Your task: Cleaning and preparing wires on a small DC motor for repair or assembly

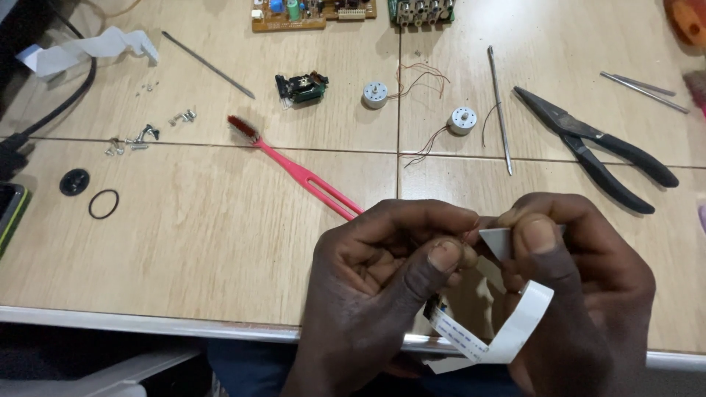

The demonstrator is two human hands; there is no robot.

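White and flat, a ribbon cable (515, 327) loops between the person's two hands just over the near edge of the wooden table (198, 250). The left hand (375, 287) is closed, its thumb and fingers pinched at the upper end of the cable, where a small grey folded tip shows between both hands. The right hand (581, 279) is also clenched, its thumb pressing that same tip from the other side, so both hands grasp the cable and touch each other at the pinch. Below the thumbs the cable curves down, folds back and ends in a striped contact strip near the table's metal edge. Taking the hands as the landmark: a pink brush (294, 165) with dark red bristles lies just beyond the left hand, its handle running under the knuckles. Black pliers (596, 147) lie beyond the right hand, well apart from it. Farther out sit two small round motors (419, 106) with thin wires, a long thin metal rod (500, 110) between them and the pliers, and a small black part (300, 87). Far to the left lie loose screws (140, 132), a black rubber ring (104, 204) and a black round cap (74, 181). Circuit boards (316, 11) rest at the far edge.
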